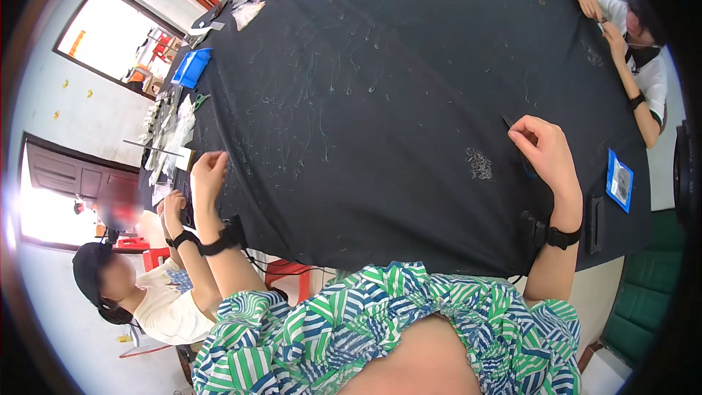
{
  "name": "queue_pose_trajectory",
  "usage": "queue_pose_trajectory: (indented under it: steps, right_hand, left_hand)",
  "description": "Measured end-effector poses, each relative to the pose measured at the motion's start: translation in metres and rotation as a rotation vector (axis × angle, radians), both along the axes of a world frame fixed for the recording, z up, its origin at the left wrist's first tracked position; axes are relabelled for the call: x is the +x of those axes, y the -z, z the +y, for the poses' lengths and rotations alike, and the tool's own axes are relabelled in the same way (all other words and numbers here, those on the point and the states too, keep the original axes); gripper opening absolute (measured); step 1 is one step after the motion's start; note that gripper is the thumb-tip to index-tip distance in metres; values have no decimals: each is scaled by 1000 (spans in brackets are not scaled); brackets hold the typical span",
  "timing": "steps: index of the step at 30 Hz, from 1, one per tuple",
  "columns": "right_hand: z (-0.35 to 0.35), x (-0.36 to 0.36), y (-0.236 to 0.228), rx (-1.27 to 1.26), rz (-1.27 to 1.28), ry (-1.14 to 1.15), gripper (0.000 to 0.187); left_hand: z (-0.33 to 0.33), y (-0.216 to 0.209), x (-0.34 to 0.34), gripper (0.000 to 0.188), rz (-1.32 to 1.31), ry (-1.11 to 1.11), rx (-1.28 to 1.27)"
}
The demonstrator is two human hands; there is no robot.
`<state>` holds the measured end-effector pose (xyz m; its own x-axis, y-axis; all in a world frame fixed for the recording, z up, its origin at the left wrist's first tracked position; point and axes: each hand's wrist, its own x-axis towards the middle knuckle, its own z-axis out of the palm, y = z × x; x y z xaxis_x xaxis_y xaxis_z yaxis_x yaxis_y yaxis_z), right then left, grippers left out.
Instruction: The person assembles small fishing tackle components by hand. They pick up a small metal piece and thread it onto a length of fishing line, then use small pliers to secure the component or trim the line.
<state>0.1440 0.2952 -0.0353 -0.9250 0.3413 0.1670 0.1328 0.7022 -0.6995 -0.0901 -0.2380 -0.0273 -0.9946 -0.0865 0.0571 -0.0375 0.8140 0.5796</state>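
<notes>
At the table's left side my left hand (210,177) is raised with thumb and fingers pinched together. Whatever lies in that pinch is too small to make out. My right hand (545,152) is closed at the right, over the black cloth, around a slim dark tool (507,121) whose tip sticks out beyond the fingers; its kind is unclear. Just left of this hand lies a small heap of tiny metal hook-like pieces (479,164). Fine pale threads (322,128) with small bits on their ends are spread across the cloth between my hands.
A black cloth (409,205) covers the table. Blue trays (191,67), green-handled scissors (201,101) and plastic bags (167,143) line the left edge. A blue packet (619,181) and black bar (595,224) lie right. Co-workers sit left (164,300) and right (647,66); another's hands show at the far edge.
</notes>
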Motion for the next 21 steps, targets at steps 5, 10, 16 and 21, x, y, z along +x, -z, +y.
queue_pose_trajectory:
  steps: [5,10,16,21]
  right_hand:
    - [19,-5,19,69,-10,-36,16]
    - [32,-11,31,84,-5,-58,18]
    - [70,-1,48,233,-18,315,20]
    - [73,-14,59,110,-16,282,31]
  left_hand:
    - [138,-64,76,22,-121,571,372]
    - [219,-72,113,16,-186,974,528]
    - [280,-31,108,22,-437,1409,270]
    - [293,13,90,25,-716,1510,244]
